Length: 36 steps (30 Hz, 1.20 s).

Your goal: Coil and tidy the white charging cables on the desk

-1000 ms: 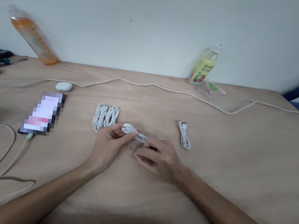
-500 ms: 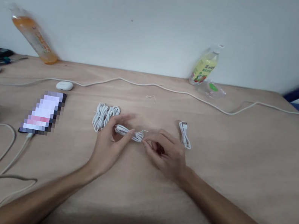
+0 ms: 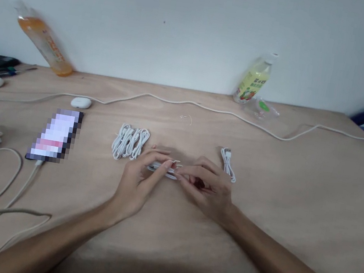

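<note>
A coiled white cable (image 3: 171, 176) lies low over the table, in the grip of my left hand (image 3: 134, 180), with thumb and fingers closed on its left part. A thin white twist tie (image 3: 177, 161) sticks up from the coil by my left thumb tip. At the coil's right end, my right hand (image 3: 211, 185) pinches thumb and forefinger together on the tie; its other fingers are curled in. Behind my left hand, several coiled white cables (image 3: 130, 142) sit side by side. One more coiled USB cable (image 3: 229, 164) rests just beyond my right hand.
Loose tie scraps (image 3: 190, 120) lie further back. A long white cord (image 3: 170, 101) crosses the table. To the left are a phone (image 3: 55, 134) on a charging cord, and a white earbud case (image 3: 81, 102). An orange drink bottle (image 3: 45, 44) and a yellow-green bottle (image 3: 253, 81) lean on the wall.
My left hand has shifted right along the coil, closer to my right fingertips, uncovering more of the cable row behind it. The camera view has moved slightly.
</note>
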Available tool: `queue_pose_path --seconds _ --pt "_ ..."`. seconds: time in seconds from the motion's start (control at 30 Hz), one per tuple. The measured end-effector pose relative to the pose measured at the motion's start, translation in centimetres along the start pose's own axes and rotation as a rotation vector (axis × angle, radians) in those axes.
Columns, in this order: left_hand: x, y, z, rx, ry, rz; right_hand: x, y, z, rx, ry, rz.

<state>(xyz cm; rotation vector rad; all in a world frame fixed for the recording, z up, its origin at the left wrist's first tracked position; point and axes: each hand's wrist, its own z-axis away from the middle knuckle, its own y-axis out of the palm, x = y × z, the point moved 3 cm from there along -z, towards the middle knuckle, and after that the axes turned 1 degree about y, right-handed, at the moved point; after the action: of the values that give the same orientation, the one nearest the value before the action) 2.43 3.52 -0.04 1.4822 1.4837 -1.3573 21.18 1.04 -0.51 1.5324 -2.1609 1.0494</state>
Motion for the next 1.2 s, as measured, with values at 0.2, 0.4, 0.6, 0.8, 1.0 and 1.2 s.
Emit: queue_pose_path --seconds 0.2,0.4,0.6,0.8,1.0,1.2 --pt "-0.1 -0.1 0.0 0.032 0.149 -0.026 -0.6 0.1 0.0 0.018 0.191 -0.123" --pt "-0.3 0.3 0.3 0.084 0.232 -0.086 -0.8 0.1 -0.5 0.079 0.235 -0.153" --pt "-0.3 0.2 0.3 0.080 0.246 -0.134 -0.8 0.2 -0.5 0.119 0.257 -0.167" --pt "-0.4 0.2 0.3 0.094 0.217 -0.130 -0.9 0.3 -0.5 0.133 0.302 -0.175" --pt "-0.5 0.1 0.4 0.070 0.203 -0.144 -1.0 0.4 -0.4 0.126 0.313 -0.179" --pt "-0.2 0.1 0.3 0.052 0.205 -0.131 -0.9 0.3 -0.5 0.140 0.253 -0.134"
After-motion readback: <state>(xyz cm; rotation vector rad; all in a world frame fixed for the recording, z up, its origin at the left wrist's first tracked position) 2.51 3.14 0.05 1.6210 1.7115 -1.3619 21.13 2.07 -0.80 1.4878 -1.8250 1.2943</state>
